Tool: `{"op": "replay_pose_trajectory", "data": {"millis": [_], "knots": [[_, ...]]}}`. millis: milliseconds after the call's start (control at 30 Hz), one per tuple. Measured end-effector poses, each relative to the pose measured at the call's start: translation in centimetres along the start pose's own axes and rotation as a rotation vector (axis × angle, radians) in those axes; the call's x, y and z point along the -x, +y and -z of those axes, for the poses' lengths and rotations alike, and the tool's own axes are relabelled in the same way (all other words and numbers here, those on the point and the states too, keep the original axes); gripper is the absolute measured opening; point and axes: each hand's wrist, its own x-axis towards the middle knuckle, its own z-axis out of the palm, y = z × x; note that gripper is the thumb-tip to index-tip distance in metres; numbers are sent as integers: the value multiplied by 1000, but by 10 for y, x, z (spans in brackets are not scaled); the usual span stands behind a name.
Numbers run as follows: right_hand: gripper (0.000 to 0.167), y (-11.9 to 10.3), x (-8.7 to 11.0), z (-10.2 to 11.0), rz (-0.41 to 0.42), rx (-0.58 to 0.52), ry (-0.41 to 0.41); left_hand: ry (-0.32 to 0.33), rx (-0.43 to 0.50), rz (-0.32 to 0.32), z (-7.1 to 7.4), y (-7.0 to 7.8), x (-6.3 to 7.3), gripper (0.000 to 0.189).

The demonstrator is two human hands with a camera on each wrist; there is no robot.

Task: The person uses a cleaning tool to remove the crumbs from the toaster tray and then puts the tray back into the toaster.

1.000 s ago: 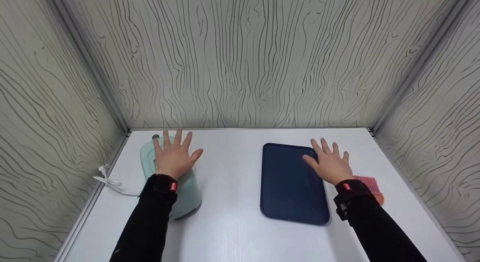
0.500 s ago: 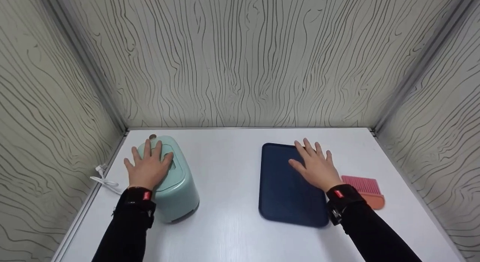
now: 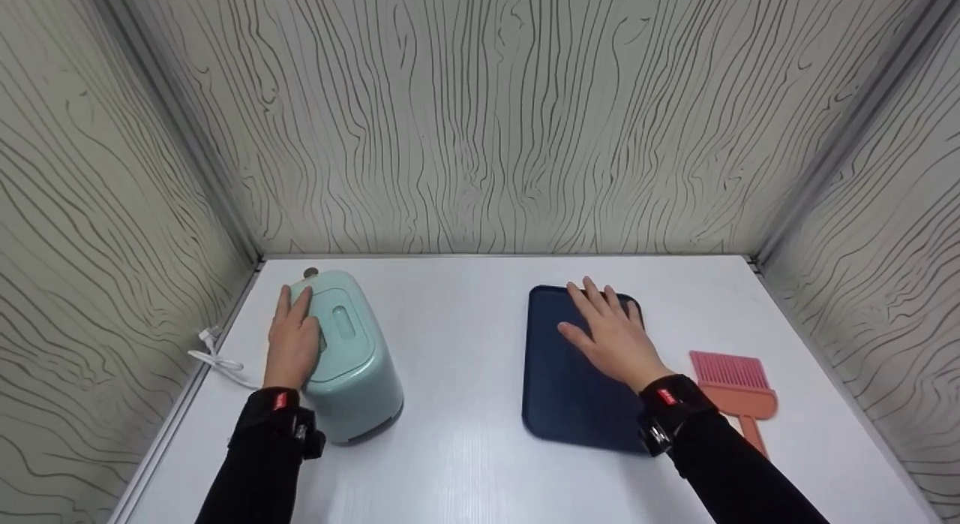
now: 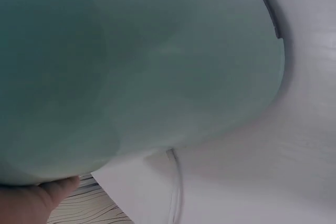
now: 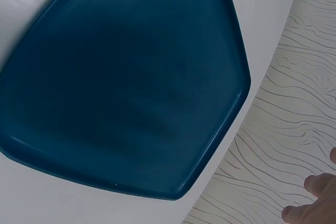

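A mint-green rounded appliance [image 3: 356,404] with a lid stands on the left of the table. My left hand [image 3: 291,347] lies along its left upper edge, with two fingers visibly extended; the rest are hidden. In the left wrist view the appliance's wall [image 4: 157,77] fills most of the picture, and a fingertip [image 4: 65,184] lies against its edge. My right hand [image 3: 615,344] is held over a dark blue rectangular tray [image 3: 559,404], fingers spread and holding nothing. The right wrist view shows the tray [image 5: 121,77] below, and some fingertips [image 5: 315,187] at the lower right.
A brush [image 3: 739,398] with pink bristles and an orange handle lies right of the tray. A white cord with a plug [image 3: 214,355] runs left of the appliance. Patterned panels [image 3: 480,118] wall the white table [image 3: 457,336] at the back and both sides.
My left hand has moved left from above the appliance to its left edge, uncovering the lid. My right hand has shifted left over the tray, and more of the brush shows.
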Motion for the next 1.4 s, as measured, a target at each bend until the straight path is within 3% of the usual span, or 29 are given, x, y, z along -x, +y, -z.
{"op": "replay_pose_trajectory", "data": {"millis": [233,500,867,1100,1400], "knots": [[76,-9,1,-8,-1,-78,-15,-5,78,14,2,0,3,64],[75,-11,6,-17,-17,-130,-38,26,121,32,-14,10,4,63],[78,-25,12,-30,-67,-331,-99,58,104,-11,-39,30,6,61],[74,-47,14,-46,-85,-495,-67,66,101,-24,-55,42,6,60],[71,-72,15,-70,-98,-616,-63,62,89,-12,-61,46,5,58]]}}
